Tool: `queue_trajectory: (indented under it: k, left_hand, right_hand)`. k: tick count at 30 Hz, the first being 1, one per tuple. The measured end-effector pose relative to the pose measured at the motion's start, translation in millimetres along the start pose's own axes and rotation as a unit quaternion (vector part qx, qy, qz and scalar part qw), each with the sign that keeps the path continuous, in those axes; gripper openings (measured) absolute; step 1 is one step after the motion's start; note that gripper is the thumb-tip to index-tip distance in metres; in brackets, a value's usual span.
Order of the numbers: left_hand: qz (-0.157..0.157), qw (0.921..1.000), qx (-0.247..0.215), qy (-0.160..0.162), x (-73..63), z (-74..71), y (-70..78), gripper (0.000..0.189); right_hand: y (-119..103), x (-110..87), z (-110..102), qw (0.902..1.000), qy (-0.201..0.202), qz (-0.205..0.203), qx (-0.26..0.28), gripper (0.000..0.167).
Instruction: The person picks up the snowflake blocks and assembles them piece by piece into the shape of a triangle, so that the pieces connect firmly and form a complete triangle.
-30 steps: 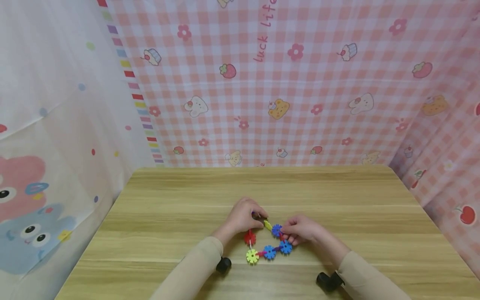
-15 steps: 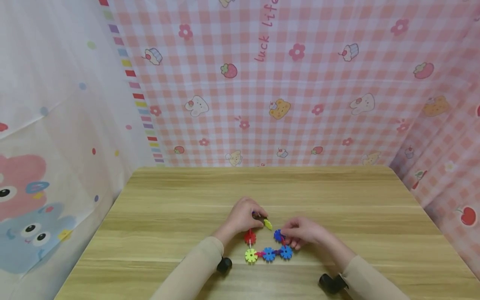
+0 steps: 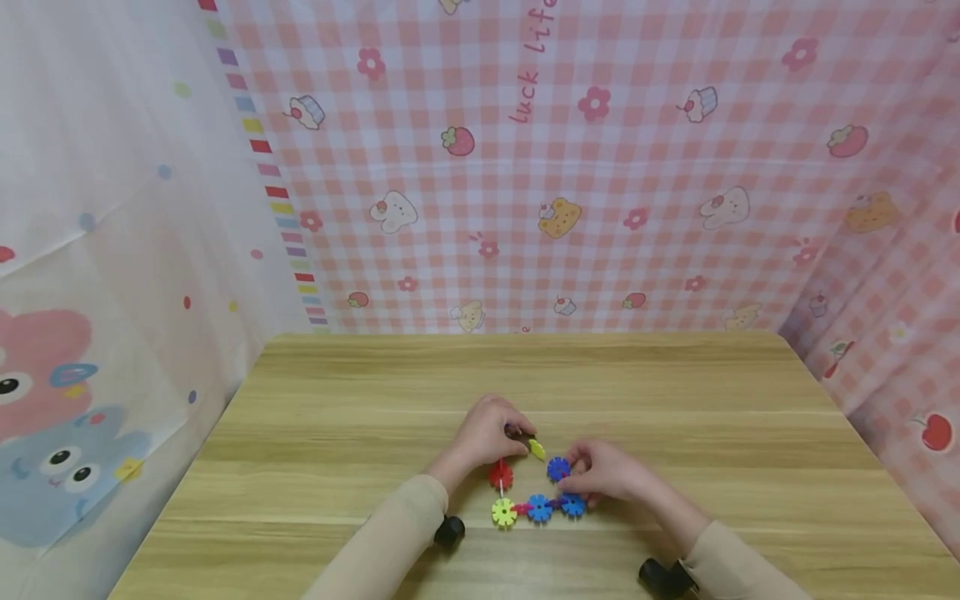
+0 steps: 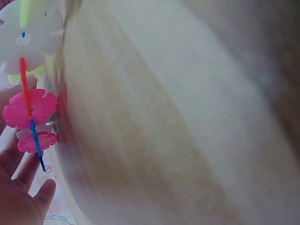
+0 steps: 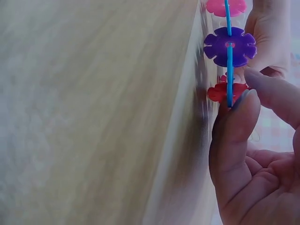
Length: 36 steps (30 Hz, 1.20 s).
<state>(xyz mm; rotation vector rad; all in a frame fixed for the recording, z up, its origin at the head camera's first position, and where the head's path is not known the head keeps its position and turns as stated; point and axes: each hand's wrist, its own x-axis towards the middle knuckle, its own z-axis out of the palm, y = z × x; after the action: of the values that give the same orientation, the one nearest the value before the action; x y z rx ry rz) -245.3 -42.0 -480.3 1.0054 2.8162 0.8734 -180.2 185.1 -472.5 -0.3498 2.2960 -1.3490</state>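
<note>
A chain of slotted plastic snowflake discs lies bent in an almost closed loop on the wooden table, with a yellow disc [image 3: 504, 512], a red disc [image 3: 501, 476] and several blue discs [image 3: 539, 508]. My left hand [image 3: 489, 432] curls over its upper left end, and a tilted yellow disc [image 3: 537, 449] pokes out by the fingertips. Across a small gap stands the chain's other end, a blue disc [image 3: 558, 469]. Beside it my right hand [image 3: 606, 472] pinches the chain. In the right wrist view, thumb and forefinger are at a red disc [image 5: 221, 92], below a purple disc [image 5: 224, 49].
The wooden table [image 3: 360, 383] extends around both hands. A pink checked curtain [image 3: 480, 167] hangs behind its far edge, and a white patterned cloth [image 3: 135, 233] hangs on the left. Each wrist carries a black camera mount [image 3: 450, 532].
The blue end disc has come away from the tilted yellow disc, leaving a gap. My right hand's fingers have shifted lower along the chain. My left hand stays where it was.
</note>
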Motion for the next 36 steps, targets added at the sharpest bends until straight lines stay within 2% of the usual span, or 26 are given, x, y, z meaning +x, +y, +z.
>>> queue_trajectory:
  k: [13,21,30,33,36]
  left_hand:
    - [0.022,0.9997,-0.006,-0.002,-1.0,1.7,2.6,0.023]
    - [0.036,0.999,-0.007,-0.026,-1.9,0.3,3.9,0.023]
    - [0.066,0.9969,0.023,-0.037,-0.3,-2.5,4.6,0.018]
    - [0.059,0.9965,0.042,-0.042,-0.4,-3.1,5.7,0.018]
    - [0.038,0.997,0.053,-0.043,-1.8,-3.6,6.7,0.018]
  right_hand:
    - [-2.8,5.4,0.2,0.9997,-0.017,-0.011,0.01,0.026]
    - [-3.6,7.9,0.8,0.9998,-0.013,-0.012,-0.001,0.025]
    - [-8.5,7.7,4.8,0.9988,0.015,-0.005,-0.046,0.02]
    - [-10.2,7.9,6.1,0.9979,0.032,-0.004,-0.056,0.022]
    - [-10.8,9.5,6.5,0.9941,0.062,-0.024,-0.086,0.025]
